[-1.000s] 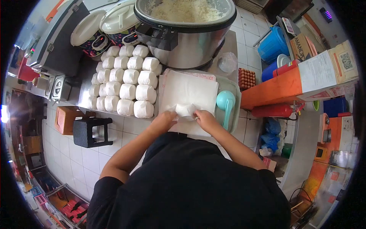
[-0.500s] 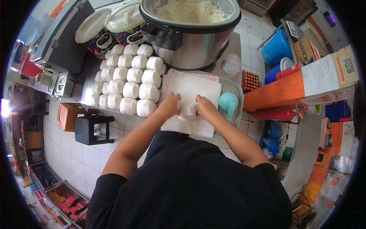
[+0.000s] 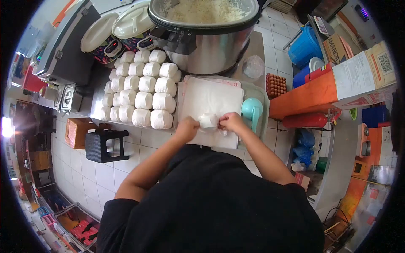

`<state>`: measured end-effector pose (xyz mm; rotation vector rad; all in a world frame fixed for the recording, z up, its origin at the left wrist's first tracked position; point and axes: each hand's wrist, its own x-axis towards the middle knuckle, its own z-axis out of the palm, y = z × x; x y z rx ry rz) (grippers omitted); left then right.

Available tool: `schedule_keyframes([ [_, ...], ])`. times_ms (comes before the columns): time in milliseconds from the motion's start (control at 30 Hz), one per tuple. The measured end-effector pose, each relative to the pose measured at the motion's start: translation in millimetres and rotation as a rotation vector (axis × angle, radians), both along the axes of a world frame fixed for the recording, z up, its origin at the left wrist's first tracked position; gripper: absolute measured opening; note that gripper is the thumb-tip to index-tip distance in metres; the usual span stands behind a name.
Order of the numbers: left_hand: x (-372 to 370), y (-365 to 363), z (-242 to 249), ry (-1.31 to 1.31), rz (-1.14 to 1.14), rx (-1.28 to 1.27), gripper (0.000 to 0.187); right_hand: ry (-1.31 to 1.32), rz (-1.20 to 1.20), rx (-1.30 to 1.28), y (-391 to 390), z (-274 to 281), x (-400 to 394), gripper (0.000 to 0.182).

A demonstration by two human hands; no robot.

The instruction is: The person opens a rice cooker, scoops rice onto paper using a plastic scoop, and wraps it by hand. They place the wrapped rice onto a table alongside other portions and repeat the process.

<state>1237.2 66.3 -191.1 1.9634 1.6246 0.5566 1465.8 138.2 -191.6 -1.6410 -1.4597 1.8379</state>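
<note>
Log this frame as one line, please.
left hand and right hand: both grip white packet | under it: paper stack | beside: rows of wrapped packets | behind: open rice cooker

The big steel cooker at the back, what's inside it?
The steel cooker stands open and holds cooked white rice, heaped near the rim. How deep the rice goes cannot be seen; its walls hide that.

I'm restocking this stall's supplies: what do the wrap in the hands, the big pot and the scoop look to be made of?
The wrap held between left hand and right hand: probably thin white paper, matte, creased like the sheet stack. The big pot: brushed metal, likely stainless, with dull reflections. The scoop: smooth turquoise plastic, by its look.
</note>
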Motion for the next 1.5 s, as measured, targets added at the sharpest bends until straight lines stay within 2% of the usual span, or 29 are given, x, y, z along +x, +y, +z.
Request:
schedule_keyframes([
  [100, -14.9, 39.7, -9.6, 0.019, -0.034, -0.165, 0.023, -0.044, 0.074, -0.009, 13.7, 9.4, -7.6, 0.011],
  [167, -14.6, 52.8, 9.9, 0.019, -0.018, -0.296, 0.04, -0.482, 0.385, 0.203, 15.5, 25.7, -14.2, 0.011],
  [200, -11.7, 51.1, 17.4, 0.017, -0.023, -0.295, 0.04, -0.486, 0.38, 0.202, 12.4, 19.7, -14.4, 0.011],
  [267, -5.9, 52.9, 29.6, 0.045, -0.231, -0.093, 0.041, -0.391, 0.342, 0.269, 11.1, -0.1, -13.6, 0.012],
  [333, -8.1, 49.5, 10.4, 0.021, -0.239, -0.053, 0.039, -0.419, 0.414, 0.401, 9.2, -10.0, -8.9, 0.013],
  [400, -9.9, 36.9, -0.7, 0.001, -0.248, -0.017, 0.038, -0.229, 0.33, 0.328, 2.5, 4.9, -9.1, 0.022],
  [467, -8.4, 19.0, -5.5, -0.577, -0.023, -0.302, 0.03, -0.136, 0.247, 0.271, -5.5, 20.2, -10.9, 0.018],
  [500, -6.6, 12.7, 29.8, -0.73, 0.049, -0.576, 0.024, 0.006, 0.11, 0.191, -8.5, 22.8, -12.9, 0.021],
  [533, -5.7, 9.8, 31.0, -0.734, 0.05, -0.577, 0.024, 0.146, -0.026, 0.108, -11.9, 25.3, -14.6, 0.025],
  [567, -5.2, 5.4, 31.8, -0.792, 0.033, -0.61, 0.023, 0.144, -0.024, 0.106, -15.7, 34.5, -18.4, 0.025],
  [600, -5.1, 1.0, 31.4, -0.85, 0.017, -0.64, 0.022, 0.15, -0.012, 0.078, -18.4, 49.3, -23.9, 0.034],
  [633, -1.5, -2.5, 28.0, -0.77, 0.048, -0.554, 0.018, 0.157, 0.003, 0.055, -20.2, 64.7, -31.3, 0.044],
  [667, 2.8, -6.3, 27.9, -0.77, 0.053, -0.545, 0.018, 0.16, 0.011, 0.06, -24.2, 82.0, -41.2, 0.044],
  [733, 12.8, -12.2, 29.5, -0.832, 0.183, -0.374, 0.021, -0.211, 0.104, 0.554, -31.9, 108.5, -61.5, 0.061],
  [767, 17.8, -16.5, 52.1, -0.853, 0.251, -0.345, 0.02, -0.184, 0.07, 0.583, -29.5, 110.3, -67.5, 0.065],
  [833, 18.0, -22.7, 75.5, -0.893, 0.269, -0.307, 0.019, -0.099, 0.07, 0.525, -22.5, 118.5, -73.2, 0.061],
  [900, 9.9, -26.0, 72.1, -1.042, 0.255, -0.282, 0.02, 0.078, 0.006, 0.463, -22.3, 123.0, -82.8, 0.054],
  [933, 2.6, -28.0, 70.9, -1.045, 0.27, -0.271, 0.02, 0.082, 0.023, 0.465, -21.4, 124.2, -87.7, 0.054],
  [1000, -18.8, -30.6, 79.6, -0.766, 0.181, 0.018, 0.029, 0.246, 0.116, 0.324, -17.3, 131.1, -99.2, 0.05],
  [1033, -38.7, -27.9, 85.0, -0.519, 0.118, 0.222, 0.052, 0.253, 0.136, 0.326, -17.4, 135.7, -106.8, 0.05],
  [1067, -52.7, -25.3, 98.6, -0.514, 0.139, 0.232, 0.052, 0.259, 0.217, 0.284, -21.1, 149.6, -116.1, 0.045],
  [1133, -83.4, -22.2, 128.0, -0.477, 0.001, 0.592, 0.073, 0.268, 0.329, 0.242, -27.5, 174.9, -139.1, 0.04],
  [1200, -119.8, -18.8, 146.5, -0.355, -0.127, 0.76, 0.082, 0.338, 0.445, 0.194, -31.9, 196.7, -164.3, 0.053],
  [1233, -138.1, -22.0, 156.4, -0.294, -0.137, 0.786, 0.082, 0.329, 0.5, 0.137, -34.5, 204.7, -180.6, 0.054],
  [1267, -156.9, -24.7, 166.0, -0.217, -0.19, 0.811, 0.083, 0.34, 0.657, 0.303, -31.6, 203.6, -202.6, 0.053],
  [1367, -214.4, -28.7, 178.9, -0.138, -0.264, 0.899, 0.079, 0.292, 0.715, 0.216, -32.0, 209.1, -254.0, 0.052],
  [1467, -271.8, -26.8, 179.1, -0.006, -0.323, 0.908, 0.064, 0.292, 0.774, 0.221, -24.1, 195.0, -315.0, 0.05],
  [1500, -290.5, -26.6, 176.9, -0.007, -0.316, 0.904, 0.064, 0.144, 0.904, 0.347, -17.3, 194.4, -337.8, 0.047],
])
